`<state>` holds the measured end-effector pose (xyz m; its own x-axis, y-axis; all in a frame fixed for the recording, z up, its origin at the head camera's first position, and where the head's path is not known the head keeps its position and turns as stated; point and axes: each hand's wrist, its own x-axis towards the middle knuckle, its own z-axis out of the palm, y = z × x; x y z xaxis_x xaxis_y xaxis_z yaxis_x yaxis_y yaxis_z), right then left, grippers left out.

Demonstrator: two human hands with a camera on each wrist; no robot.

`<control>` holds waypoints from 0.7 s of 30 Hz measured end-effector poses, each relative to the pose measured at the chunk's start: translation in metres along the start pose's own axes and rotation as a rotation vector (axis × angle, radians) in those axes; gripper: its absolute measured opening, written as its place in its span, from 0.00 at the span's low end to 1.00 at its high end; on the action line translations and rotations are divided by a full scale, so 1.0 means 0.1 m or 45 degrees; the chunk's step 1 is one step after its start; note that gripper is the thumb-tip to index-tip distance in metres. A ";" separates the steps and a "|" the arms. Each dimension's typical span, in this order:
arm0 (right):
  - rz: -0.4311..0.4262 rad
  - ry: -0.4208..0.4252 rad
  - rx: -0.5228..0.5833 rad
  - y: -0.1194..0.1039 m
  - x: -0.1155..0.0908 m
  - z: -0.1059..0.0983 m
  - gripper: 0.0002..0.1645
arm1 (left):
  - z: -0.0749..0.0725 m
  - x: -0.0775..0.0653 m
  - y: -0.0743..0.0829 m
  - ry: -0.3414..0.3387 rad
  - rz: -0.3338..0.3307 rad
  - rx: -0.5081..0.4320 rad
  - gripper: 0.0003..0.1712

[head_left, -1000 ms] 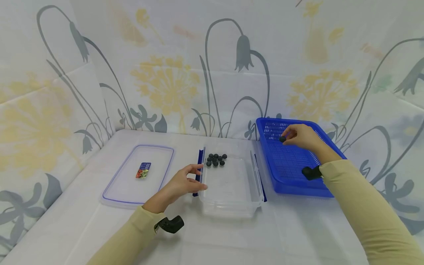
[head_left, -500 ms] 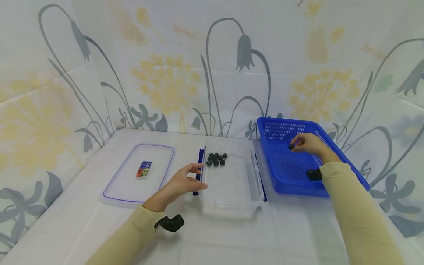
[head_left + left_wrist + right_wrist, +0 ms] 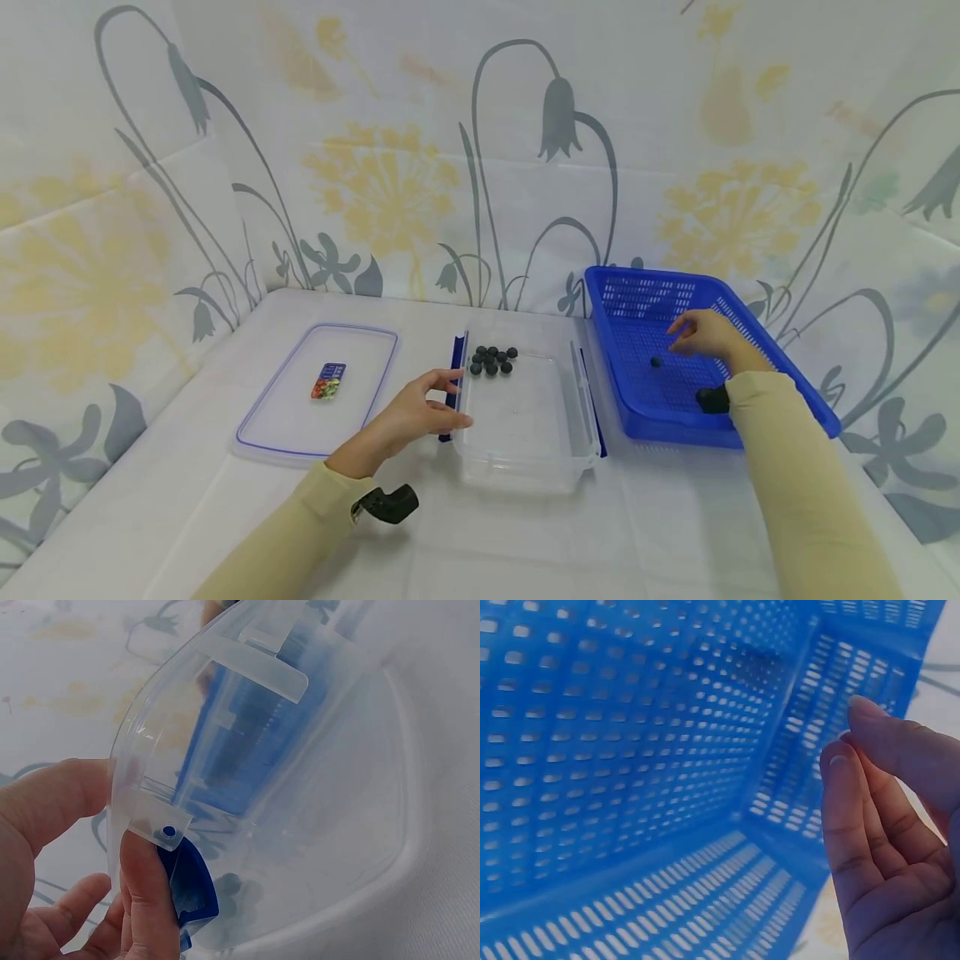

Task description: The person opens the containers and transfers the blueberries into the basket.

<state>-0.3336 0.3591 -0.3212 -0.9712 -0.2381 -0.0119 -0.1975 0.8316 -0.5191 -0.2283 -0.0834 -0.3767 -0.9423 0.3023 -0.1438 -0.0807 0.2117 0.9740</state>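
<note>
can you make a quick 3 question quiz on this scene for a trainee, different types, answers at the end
1. Which grip is over the basket, and does it hold the lone ball?
2. True or false: the lid lies on the table, apart from the box.
3. Seen from the head view, where in the box are the clustered balls?
a) near right corner
b) far left part
c) middle of the near end

Key:
1. The right grip; no, the lone ball shows apart from it.
2. True.
3. b
</note>
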 end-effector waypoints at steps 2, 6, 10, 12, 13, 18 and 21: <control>-0.010 0.007 0.002 -0.05 0.00 -0.04 0.16 | 0.00 0.00 0.01 0.000 0.002 0.002 0.42; -0.049 0.033 -0.024 -0.20 0.01 -0.10 0.15 | 0.01 0.00 0.01 -0.002 0.002 0.004 0.42; -0.114 0.058 -0.052 -0.38 0.04 -0.13 0.15 | 0.01 -0.01 0.02 -0.003 -0.001 0.007 0.43; -0.153 0.071 -0.052 -0.46 0.05 -0.13 0.14 | 0.01 -0.01 0.02 -0.003 -0.001 0.008 0.43; -0.170 0.072 -0.051 -0.51 0.05 -0.12 0.14 | 0.01 -0.01 0.01 -0.001 -0.002 0.008 0.43; -0.224 0.053 -0.041 -0.74 0.08 -0.06 0.15 | 0.01 -0.02 0.00 0.010 -0.005 -0.003 0.43; -0.247 0.046 -0.037 -0.86 0.09 -0.01 0.16 | 0.01 -0.02 0.00 0.009 0.001 -0.002 0.43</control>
<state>-0.3259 0.2860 -0.2759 -0.9185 -0.3777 0.1173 -0.3850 0.7860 -0.4836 -0.2264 -0.0829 -0.3763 -0.9445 0.2962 -0.1417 -0.0804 0.2098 0.9744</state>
